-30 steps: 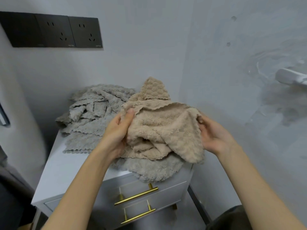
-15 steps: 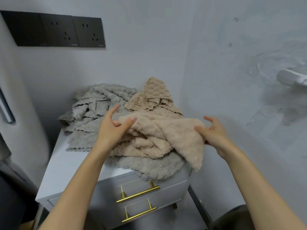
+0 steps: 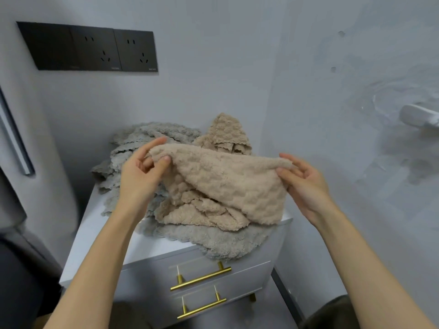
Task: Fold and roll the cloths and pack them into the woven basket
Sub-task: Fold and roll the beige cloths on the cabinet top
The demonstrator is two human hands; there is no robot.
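Both hands (left hand (image 3: 140, 179), right hand (image 3: 306, 186)) pinch a beige cloth (image 3: 228, 176)

1. This is a room in a home; which room cannot be told.
2. A small white drawer cabinet (image 3: 95, 224) with gold bar handles (image 3: 200, 279) stands in a corner. It is household furniture, not shop or lab fittings.
3. Its top is the worktop, heaped with fluffy grey cloths (image 3: 147, 138) and a beige cloth (image 3: 228, 186) of the kind used for washing and wiping.
4. A black panel of wall sockets (image 3: 95, 49) is set in a plain grey plastered wall.
5. A white fitting (image 3: 418, 117) is fixed to the right-hand wall.
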